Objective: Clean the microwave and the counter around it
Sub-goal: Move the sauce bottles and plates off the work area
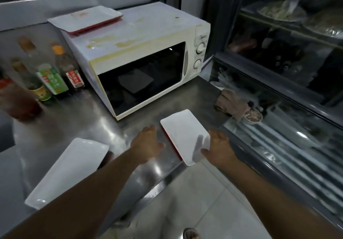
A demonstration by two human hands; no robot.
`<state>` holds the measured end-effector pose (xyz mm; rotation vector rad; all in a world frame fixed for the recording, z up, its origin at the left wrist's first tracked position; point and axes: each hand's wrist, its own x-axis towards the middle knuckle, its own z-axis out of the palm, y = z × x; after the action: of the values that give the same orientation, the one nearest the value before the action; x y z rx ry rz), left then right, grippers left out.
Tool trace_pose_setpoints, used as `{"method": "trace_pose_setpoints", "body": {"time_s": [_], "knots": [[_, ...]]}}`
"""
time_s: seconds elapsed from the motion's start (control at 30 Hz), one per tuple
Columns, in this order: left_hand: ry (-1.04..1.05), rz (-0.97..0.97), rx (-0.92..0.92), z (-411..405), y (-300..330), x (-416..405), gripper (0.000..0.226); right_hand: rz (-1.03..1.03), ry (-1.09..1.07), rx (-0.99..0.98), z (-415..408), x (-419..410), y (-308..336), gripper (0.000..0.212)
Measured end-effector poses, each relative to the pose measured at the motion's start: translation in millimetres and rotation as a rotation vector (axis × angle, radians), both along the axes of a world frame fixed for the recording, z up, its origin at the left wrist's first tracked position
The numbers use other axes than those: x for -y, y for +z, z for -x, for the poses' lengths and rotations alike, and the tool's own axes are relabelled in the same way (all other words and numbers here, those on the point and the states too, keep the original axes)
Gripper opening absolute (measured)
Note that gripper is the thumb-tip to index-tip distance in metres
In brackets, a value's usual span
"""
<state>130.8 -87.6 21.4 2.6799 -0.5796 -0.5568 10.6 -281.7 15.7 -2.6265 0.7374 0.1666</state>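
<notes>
A white microwave [141, 40] with yellowish stains on its top stands on the steel counter [79, 114], door shut. A white rectangular plate with a red underside [182, 133] is at the counter's front edge; my right hand [218, 148] grips its near right corner. My left hand [148, 143] hovers just left of that plate, fingers spread, holding nothing. Another white plate [72, 168] lies on the counter at the lower left. A third white and red plate [87, 18] rests on top of the microwave at its back left.
Several sauce bottles [53, 77] stand left of the microwave. A beige cloth [232, 103] and a small bowl [253, 116] sit on the glass display case [278, 127] at the right. Tiled floor shows below the counter edge.
</notes>
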Motion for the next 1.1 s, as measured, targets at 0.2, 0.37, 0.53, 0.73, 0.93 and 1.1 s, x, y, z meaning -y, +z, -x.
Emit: {"method": "trace_pose_setpoints", "body": {"time_s": [0.2,0.37,0.53,0.73,0.93,1.1], "knots": [[0.077,-0.022,0.048,-33,-22,58,0.061,-0.149,0.04,-0.002,-11,40,-33,0.07],[0.164,-0.085,0.037,-52,-39,81,0.052,-0.221,0.1,0.051,-19,58,-43,0.041],[0.237,-0.072,0.064,-55,-52,91,0.047,-0.313,0.127,0.105,-23,65,-45,0.031],[0.438,-0.035,0.085,-47,-56,84,0.044,-0.361,0.119,0.163,-29,74,-50,0.033],[0.583,0.073,0.099,-32,-40,54,0.032,-0.364,0.186,0.253,-43,70,-37,0.028],[0.664,0.121,0.166,-14,-10,16,0.028,-0.312,0.278,0.278,-58,53,-13,0.022]]}}
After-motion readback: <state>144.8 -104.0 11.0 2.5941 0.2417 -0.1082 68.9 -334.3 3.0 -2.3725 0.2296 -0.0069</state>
